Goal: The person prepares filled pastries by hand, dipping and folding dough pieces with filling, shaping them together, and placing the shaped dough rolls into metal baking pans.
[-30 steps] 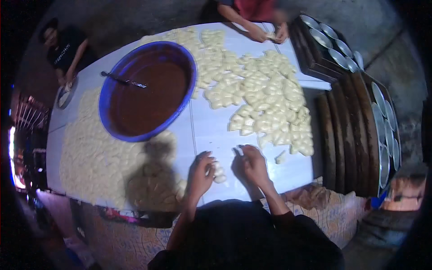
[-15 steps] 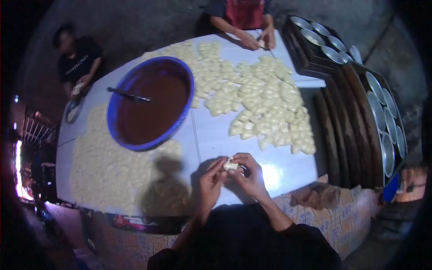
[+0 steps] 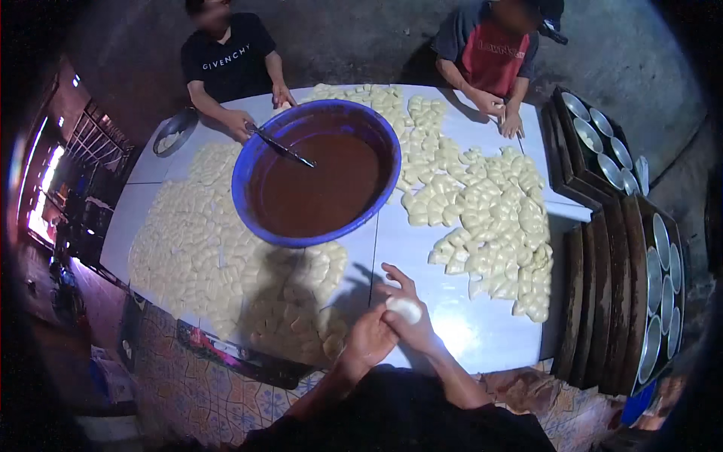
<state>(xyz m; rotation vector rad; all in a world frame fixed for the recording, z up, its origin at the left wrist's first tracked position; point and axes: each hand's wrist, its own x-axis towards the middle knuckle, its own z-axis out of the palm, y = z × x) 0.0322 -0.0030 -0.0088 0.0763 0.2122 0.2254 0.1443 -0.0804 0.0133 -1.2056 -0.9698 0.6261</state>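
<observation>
Writing: the black T-shirt (image 3: 224, 84) on the co-worker at the far left of the tabletop (image 3: 410, 248) carries one line of pale capitals across the chest. The red-and-dark shirt (image 3: 486, 64) on the co-worker at the far right has chest lettering, partly blurred.

Hands: together, near the front edge of the tabletop. The right hand (image 3: 420, 330) holds a rounded, smooth white dough piece (image 3: 405, 309) between thumb and fingers; the left hand (image 3: 369, 339) is pressed against the right. The left fingers are partly hidden, and their grip cannot be told.

Materials: the tabletop is white and glossy, with dark straight seams and a bright glare patch just right of the hands. Flattened, pale yellow dough portions (image 3: 192, 252) cover its left side; plumper, shinier dough lumps (image 3: 493, 207) lie clustered on the right. Between them stands a round purple-blue basin (image 3: 312, 241) of brown liquid (image 3: 324, 188), with a dark-handled utensil (image 3: 280, 145) resting across its rim. A shallow round dish (image 3: 160, 148) sits at the far left corner.

At right, stacked dark trays (image 3: 600, 301) with worn edges bear shallow, round metal tins (image 3: 654, 277). The floor (image 3: 226, 403) shows a blue-and-tan pattern.
</observation>
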